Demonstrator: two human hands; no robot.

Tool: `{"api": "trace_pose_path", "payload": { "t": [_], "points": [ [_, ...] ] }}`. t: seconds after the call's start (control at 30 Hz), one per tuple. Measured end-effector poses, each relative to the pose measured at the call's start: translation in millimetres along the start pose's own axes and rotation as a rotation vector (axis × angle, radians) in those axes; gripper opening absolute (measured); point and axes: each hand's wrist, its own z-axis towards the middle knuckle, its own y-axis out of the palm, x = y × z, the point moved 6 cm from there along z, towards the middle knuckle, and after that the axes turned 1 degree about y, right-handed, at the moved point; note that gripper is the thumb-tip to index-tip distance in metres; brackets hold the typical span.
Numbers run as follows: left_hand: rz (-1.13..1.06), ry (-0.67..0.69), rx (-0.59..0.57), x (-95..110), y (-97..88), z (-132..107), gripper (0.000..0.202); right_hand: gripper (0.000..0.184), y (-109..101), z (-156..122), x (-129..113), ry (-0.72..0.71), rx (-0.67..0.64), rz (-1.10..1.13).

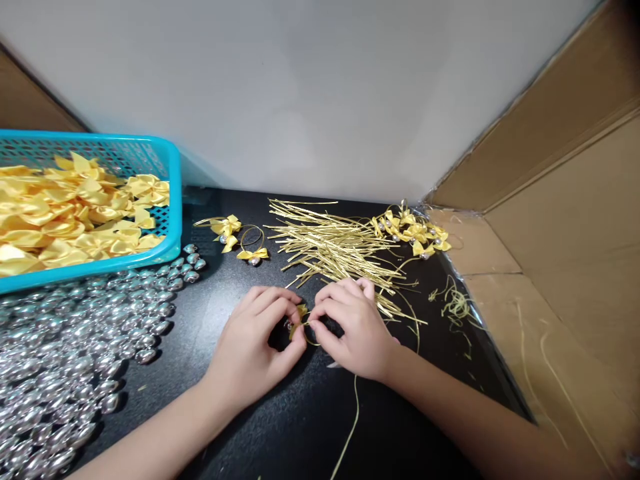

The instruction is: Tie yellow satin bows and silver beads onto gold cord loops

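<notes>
My left hand is closed in a pinch around a small yellow ribbon bow, which the fingers mostly cover. A bit of silver shows beside the bow. Close by on the right, my right hand pinches a thin gold cord that curves from the bow. The two sets of fingertips almost meet just over the black table. A pale object, mostly hidden, lies under the right hand, and a loose yellow strand trails from there toward the front edge.
Cut gold cords lie in a pile behind my hands. Bows with silver balls sit left and right of it. A blue basket holds yellow bows, with many silver balls before it. Thread scraps and cardboard are right.
</notes>
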Motion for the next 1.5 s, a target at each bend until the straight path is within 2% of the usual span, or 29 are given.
{"api": "trace_pose_path", "payload": {
  "t": [0.27, 0.47, 0.83, 0.97, 1.5],
  "points": [
    [0.008, 0.015, 0.006, -0.7, -1.0, -1.1, 0.002, 0.008, -0.8, -0.3, -0.1, 0.010, 0.006, -0.011],
    [-0.013, 0.022, 0.025, -1.6, -1.6, -1.1, 0.008, 0.008, -1.6, -0.2, -0.4, 0.002, 0.018, -0.009],
    [-0.010, 0.003, 0.014, -1.6, -1.3, -0.2, 0.002, 0.008, 0.6, 0.1, 0.6, 0.005, 0.006, -0.008],
    [-0.003, -0.006, 0.029, -1.1, -2.4, -0.3, 0.007, 0.008, 0.1, 0.0, 0.7, 0.006, 0.017, -0.006],
    [0.061, 0.039, 0.046, 0.5, -3.1, -4.5, 0.004, 0.009, 0.2, 0.2, 0.4, 0.018, -0.012, -0.028]
  ]
}}
